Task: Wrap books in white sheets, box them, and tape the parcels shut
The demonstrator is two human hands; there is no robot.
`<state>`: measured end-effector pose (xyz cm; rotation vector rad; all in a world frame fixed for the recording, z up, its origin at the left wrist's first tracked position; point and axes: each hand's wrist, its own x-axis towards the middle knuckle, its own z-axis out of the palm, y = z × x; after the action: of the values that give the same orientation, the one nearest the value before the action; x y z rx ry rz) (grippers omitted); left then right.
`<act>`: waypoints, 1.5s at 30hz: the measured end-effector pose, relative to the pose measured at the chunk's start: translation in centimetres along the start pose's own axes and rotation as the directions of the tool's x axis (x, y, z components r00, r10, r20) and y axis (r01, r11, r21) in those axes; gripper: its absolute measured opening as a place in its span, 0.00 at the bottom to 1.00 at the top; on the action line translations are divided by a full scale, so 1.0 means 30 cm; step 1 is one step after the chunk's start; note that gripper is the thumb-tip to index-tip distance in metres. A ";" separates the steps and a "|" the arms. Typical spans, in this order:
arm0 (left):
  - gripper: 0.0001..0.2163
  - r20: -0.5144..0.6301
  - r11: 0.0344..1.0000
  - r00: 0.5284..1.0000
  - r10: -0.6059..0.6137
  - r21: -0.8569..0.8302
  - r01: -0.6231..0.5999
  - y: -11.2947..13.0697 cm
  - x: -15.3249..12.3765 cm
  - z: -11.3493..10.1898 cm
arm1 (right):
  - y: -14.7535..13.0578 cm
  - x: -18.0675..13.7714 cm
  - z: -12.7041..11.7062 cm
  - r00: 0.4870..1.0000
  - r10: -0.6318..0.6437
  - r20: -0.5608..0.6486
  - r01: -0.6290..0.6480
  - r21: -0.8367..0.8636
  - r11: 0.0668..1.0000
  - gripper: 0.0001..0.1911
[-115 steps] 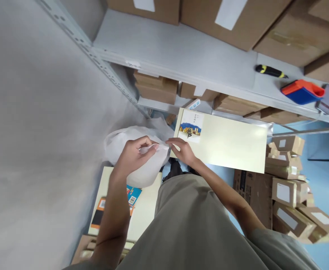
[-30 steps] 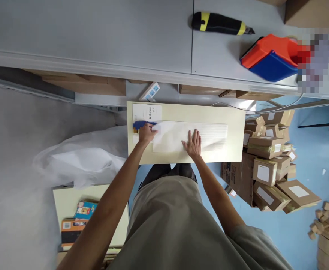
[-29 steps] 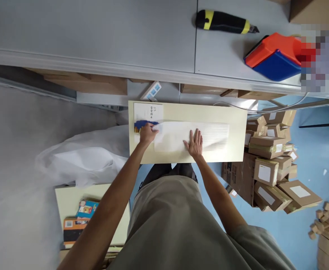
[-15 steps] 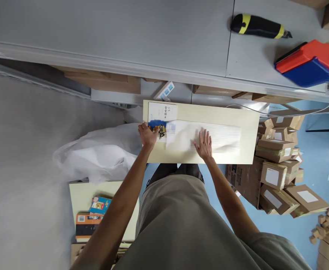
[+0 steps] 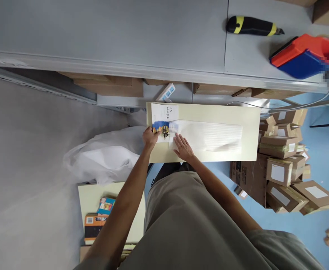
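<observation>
Pressing flat, fingers extended, the right hand point(image 5: 183, 147) sits on the white sheet point(image 5: 217, 137), presumably against slipping. The left hand point(image 5: 150, 135) curls at the booklet's point(image 5: 160, 112) left edge, thumb on cover, seemingly steadying; grip unclear. The sheet overlaps the booklet's corner on the pale board point(image 5: 248, 131).

Soft, even light reaches the table point(image 5: 248, 131), where the white sheet point(image 5: 212, 137) looks a little washed out. Beneath the shelf's point(image 5: 125, 33) left end it turns gloomy. A soft shadow lies left of the tape dispenser point(image 5: 302, 56); coarse blocks blot the shelf's right edge.
</observation>
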<state>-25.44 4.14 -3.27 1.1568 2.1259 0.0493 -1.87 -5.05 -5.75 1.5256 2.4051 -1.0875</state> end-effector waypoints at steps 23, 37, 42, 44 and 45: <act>0.24 0.077 0.787 0.979 0.190 -0.608 -0.105 0.389 -0.592 0.231 | 0.507 -0.376 -0.276 0.851 0.495 -0.173 -0.029 0.927 0.374 0.40; 0.05 0.204 0.918 0.927 0.315 -0.313 -0.243 0.682 -0.601 0.901 | 1.080 -0.696 -0.313 0.682 0.681 -0.267 -0.181 0.840 0.511 0.25; 0.03 0.213 0.942 0.940 0.267 -0.264 -0.208 0.660 -0.566 0.924 | 1.108 -0.661 -0.295 0.657 0.713 -0.244 -0.381 0.709 0.593 0.15; 0.04 0.234 0.943 0.938 0.258 -0.272 -0.191 0.649 -0.555 0.923 | 1.109 -0.659 -0.294 0.675 0.693 -0.255 -0.400 0.662 0.634 0.14; 0.04 0.244 0.942 0.935 0.258 -0.278 -0.187 0.644 -0.549 0.922 | 1.109 -0.659 -0.295 0.680 0.686 -0.259 -0.410 0.641 0.649 0.14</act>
<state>10.78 -4.46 -8.08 1.1735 1.6808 0.2409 37.76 -6.39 -7.86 2.8005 1.5839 -1.3984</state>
